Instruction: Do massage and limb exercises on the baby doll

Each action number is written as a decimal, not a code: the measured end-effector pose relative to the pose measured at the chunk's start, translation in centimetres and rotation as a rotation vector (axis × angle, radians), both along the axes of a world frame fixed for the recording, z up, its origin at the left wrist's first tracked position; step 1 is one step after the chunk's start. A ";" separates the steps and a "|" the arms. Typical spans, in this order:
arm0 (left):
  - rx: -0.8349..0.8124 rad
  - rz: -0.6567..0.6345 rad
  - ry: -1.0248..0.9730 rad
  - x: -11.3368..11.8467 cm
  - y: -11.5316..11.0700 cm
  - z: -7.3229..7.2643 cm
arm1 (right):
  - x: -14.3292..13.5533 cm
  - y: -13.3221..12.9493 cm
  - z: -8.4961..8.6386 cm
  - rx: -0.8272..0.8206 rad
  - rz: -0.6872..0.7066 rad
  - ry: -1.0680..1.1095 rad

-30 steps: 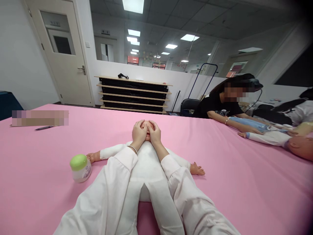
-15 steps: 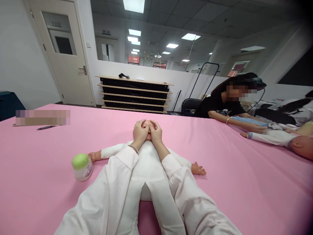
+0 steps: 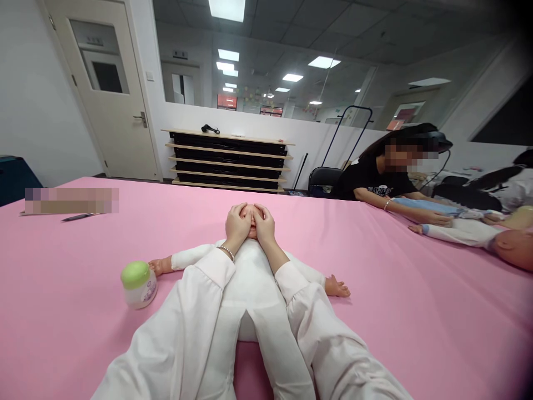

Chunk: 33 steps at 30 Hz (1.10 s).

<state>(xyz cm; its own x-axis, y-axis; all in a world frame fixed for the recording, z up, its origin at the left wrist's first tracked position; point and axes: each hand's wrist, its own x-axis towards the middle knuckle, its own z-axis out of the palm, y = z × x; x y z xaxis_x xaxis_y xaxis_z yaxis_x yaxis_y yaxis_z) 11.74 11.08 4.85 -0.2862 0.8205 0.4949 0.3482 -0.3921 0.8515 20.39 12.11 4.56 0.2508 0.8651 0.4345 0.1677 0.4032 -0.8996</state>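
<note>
A baby doll (image 3: 250, 283) with a white cloth body lies on its back on the pink table cover (image 3: 375, 333), its arms spread out. My left hand (image 3: 238, 224) is curved round the left side of the doll's head, and my right hand (image 3: 265, 223) round the right side. Both thumbs lie over the middle of its face and hide part of it. A jar with a green lid (image 3: 139, 284) stands beside the doll's hand at the left.
At the right a person (image 3: 383, 172) in a black shirt handles another doll (image 3: 470, 232). A pen (image 3: 78, 217) lies at the far left by a blurred flat item (image 3: 70, 201). Behind the table are shelves (image 3: 229, 158) and a black chair (image 3: 325, 179).
</note>
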 end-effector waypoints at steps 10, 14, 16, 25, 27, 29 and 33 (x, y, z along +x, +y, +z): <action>-0.049 -0.021 -0.091 0.1 0.2 0.1 | 0.0 0.1 0.4 -0.081 -0.043 0.051; -0.051 -0.066 -0.143 -0.2 0.5 -0.3 | 0.0 0.2 0.1 -0.069 -0.006 0.051; -0.073 -0.143 -0.252 -0.6 0.5 -0.8 | 0.2 0.1 -0.3 -0.071 0.033 0.097; -0.013 -0.306 0.037 -2.5 -2.5 -3.1 | 2.3 -3.4 -1.5 -0.239 0.391 0.240; -0.043 -0.288 0.066 -2.4 -2.7 -3.1 | 2.4 -4.0 -1.5 -0.210 0.391 0.177; -0.061 -0.287 0.065 -2.4 -2.8 -3.0 | 2.5 -4.1 -1.6 -0.176 0.360 0.123; -0.056 -0.326 0.026 -2.5 -2.6 -3.0 | 2.7 -3.7 -2.1 -0.146 0.326 0.100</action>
<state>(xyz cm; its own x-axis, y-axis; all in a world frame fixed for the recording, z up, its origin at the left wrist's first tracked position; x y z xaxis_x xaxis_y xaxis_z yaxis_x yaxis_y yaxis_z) 9.20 8.52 1.85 0.0079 0.8930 0.4499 0.2337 -0.4391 0.8675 23.11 8.41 2.49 -0.0131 0.9577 0.2874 -0.0404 0.2866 -0.9572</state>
